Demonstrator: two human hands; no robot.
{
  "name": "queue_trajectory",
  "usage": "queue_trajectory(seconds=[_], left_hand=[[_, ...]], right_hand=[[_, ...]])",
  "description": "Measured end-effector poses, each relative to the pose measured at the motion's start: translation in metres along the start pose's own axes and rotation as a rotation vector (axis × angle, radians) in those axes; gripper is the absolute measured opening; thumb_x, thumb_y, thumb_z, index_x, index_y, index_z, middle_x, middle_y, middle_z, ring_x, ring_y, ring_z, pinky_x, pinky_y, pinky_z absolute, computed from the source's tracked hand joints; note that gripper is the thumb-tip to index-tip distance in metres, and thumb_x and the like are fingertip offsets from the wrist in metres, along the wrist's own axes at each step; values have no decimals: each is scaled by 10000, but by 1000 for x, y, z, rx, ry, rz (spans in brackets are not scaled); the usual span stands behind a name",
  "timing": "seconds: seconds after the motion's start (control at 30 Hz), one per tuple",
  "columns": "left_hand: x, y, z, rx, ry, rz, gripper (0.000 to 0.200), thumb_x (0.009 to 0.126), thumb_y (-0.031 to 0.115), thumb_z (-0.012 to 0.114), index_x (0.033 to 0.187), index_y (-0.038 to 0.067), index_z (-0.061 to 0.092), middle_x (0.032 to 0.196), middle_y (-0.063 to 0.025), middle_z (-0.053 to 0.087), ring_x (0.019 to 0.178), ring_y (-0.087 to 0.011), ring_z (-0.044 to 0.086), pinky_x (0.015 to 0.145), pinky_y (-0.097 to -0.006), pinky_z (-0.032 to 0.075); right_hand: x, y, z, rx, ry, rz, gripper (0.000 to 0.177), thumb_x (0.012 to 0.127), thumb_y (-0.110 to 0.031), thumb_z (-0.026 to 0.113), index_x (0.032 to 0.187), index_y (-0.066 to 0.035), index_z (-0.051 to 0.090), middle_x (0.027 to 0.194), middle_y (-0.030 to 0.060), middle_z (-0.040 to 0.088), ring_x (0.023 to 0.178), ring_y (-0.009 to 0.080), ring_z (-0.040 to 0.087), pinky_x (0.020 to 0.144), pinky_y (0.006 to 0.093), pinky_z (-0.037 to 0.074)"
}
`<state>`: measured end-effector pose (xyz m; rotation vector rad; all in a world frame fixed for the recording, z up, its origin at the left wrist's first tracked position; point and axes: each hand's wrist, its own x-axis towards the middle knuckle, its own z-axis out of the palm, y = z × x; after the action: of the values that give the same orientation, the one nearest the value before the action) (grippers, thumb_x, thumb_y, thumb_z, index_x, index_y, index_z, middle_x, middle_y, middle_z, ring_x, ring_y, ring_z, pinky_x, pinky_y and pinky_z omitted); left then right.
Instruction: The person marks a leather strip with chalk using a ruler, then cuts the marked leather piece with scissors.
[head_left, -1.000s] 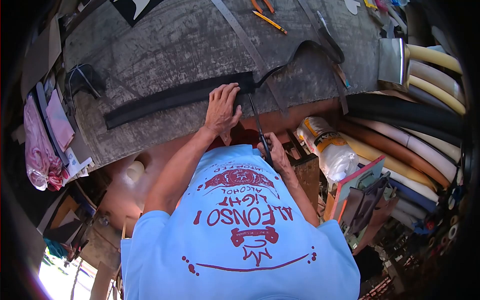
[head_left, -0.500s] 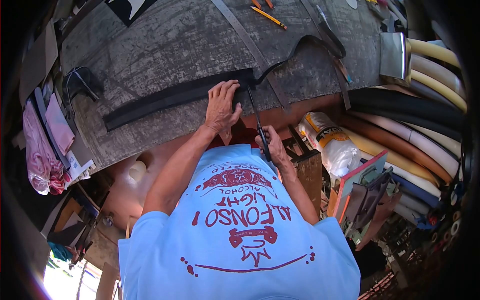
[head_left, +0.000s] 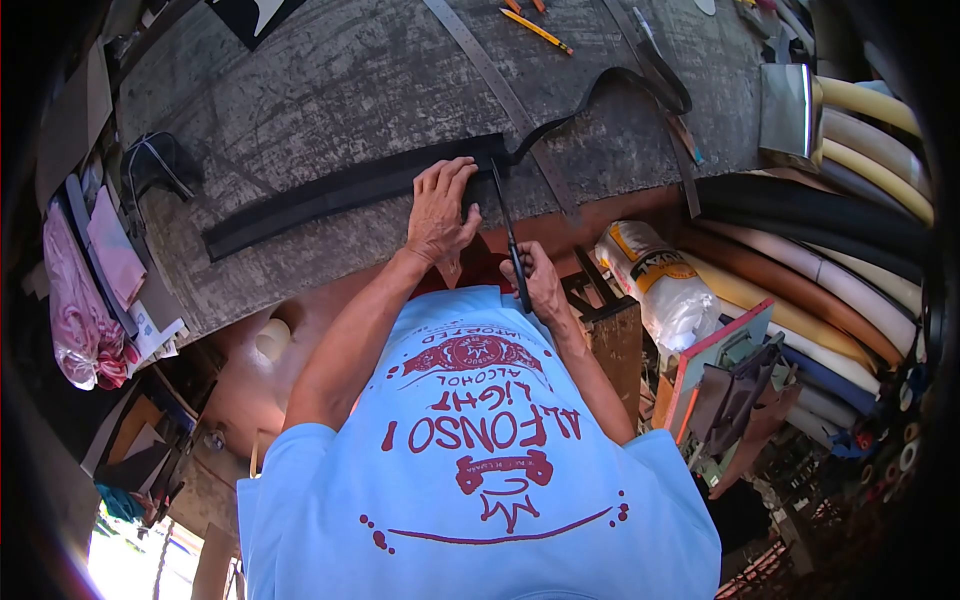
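Observation:
A long black strip of leather-like material (head_left: 330, 197) lies slantwise across the near side of the dark worktable. My left hand (head_left: 440, 208) rests on its right part, fingers lying flat on the strip and thumb stretched out to the side. In my right hand (head_left: 538, 280) is a pair of black-handled scissors (head_left: 509, 225), held at the table's near edge. The blade tips reach the strip's right end, just beside my left fingertips. From that end a narrow black band (head_left: 598, 84) curls away to the right over the table.
A metal ruler (head_left: 480, 65) and a second long flat bar (head_left: 640, 50) cross the worktable (head_left: 350, 90). A yellow pencil (head_left: 537, 31) lies at the far side. Rolled materials (head_left: 800, 270) are stacked at right, near a plastic-wrapped bundle (head_left: 655, 280). A dark moulded piece (head_left: 160, 165) sits at left.
My right hand and the scissors have moved slightly up and left, with the blade tips now further over the strip's end. My left hand stays nearly in place on the strip.

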<state>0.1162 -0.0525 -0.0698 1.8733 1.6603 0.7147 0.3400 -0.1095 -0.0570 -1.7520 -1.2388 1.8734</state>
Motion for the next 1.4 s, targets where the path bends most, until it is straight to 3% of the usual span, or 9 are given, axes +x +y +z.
queue_trajectory(seconds=[0.1, 0.2, 1.0, 1.4], left_hand=[[0, 0, -1, 12, 4, 8, 613, 774, 150, 672, 1349, 46, 486, 1430, -98, 463, 1328, -332, 408, 1115, -471, 311], [0, 1, -1, 8, 1, 5, 609, 778, 142, 669, 1351, 48, 485, 1431, -95, 464, 1332, -329, 406, 1117, -470, 309], [-1, -1, 0, 7, 3, 17, 624, 771, 145, 659, 1362, 54, 481, 1436, -87, 470, 1335, -317, 408, 1124, -468, 301], [-1, -1, 0, -1, 5, 12, 634, 766, 117, 663, 1368, 57, 474, 1441, -96, 465, 1339, -332, 405, 1127, -469, 299]], right_hand=[[1, -9, 2, -47, 19, 1, 573, 869, -446, 786, 1146, -13, 533, 841, 14, 569, 681, 63, 525, 536, 220, 457], [0, -17, 5, -76, 68, 36, 628, 795, -478, 831, 1116, -1, 576, 867, 81, 645, 791, 173, 612, 720, 327, 509], [10, -14, 9, -111, 98, -44, 658, 788, -486, 834, 1133, 6, 566, 874, 107, 639, 798, 200, 616, 724, 344, 509], [10, -27, 11, -151, 117, -56, 641, 805, -512, 809, 1067, 16, 557, 869, 158, 649, 806, 269, 641, 745, 386, 517]])
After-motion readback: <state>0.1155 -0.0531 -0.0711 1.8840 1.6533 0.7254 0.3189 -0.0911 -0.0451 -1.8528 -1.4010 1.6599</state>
